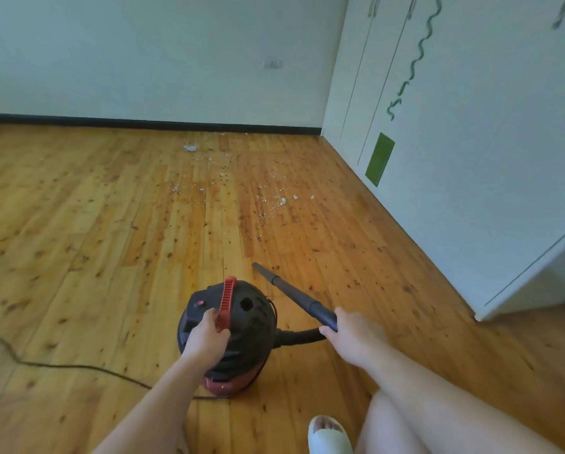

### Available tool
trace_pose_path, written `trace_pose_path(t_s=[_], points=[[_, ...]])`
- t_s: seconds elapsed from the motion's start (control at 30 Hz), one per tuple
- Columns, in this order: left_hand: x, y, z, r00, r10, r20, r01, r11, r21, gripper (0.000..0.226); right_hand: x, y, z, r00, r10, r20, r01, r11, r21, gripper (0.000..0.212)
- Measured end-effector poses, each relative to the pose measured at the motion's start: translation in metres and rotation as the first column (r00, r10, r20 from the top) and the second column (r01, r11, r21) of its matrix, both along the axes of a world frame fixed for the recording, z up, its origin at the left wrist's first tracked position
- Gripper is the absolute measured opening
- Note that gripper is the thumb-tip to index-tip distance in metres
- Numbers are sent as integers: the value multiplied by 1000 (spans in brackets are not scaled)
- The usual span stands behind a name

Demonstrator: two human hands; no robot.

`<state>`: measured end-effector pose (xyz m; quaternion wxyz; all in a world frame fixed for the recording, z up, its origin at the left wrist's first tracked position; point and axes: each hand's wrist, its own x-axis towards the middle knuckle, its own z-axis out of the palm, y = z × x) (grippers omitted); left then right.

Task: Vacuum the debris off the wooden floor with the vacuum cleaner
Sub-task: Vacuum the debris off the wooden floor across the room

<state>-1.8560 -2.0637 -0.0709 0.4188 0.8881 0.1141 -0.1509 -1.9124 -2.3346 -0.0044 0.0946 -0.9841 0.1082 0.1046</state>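
Observation:
A black canister vacuum cleaner with a red base stands on the wooden floor just in front of me. My left hand grips its red carry handle at the near end. My right hand holds the black wand, whose nozzle points forward and left, above the floor. A black hose links the wand to the canister. White crumbs and dark specks of debris lie scattered farther ahead, reaching toward the back wall.
A dark power cord snakes across the floor at the left. White wardrobe doors with green decoration line the right side. A dark skirting board runs along the back wall. My foot in a white sandal is at the bottom.

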Motion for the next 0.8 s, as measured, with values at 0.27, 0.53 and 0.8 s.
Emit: trace_pose_path(t_s=[0.27,0.53,0.8], points=[[30,-29,-13,994,73,84,-77,996,43,43,10,-11,-20,994,110,-1,-110,994,-28,50],[97,-48,-36,967,253,28,-254,966,42,28,81,-48,-35,991,128,-46,-122,986,117,54],[90,-58,-14,959,259,-117,-265,963,-46,32,123,-93,6,978,207,-22,-207,978,-16,32]])
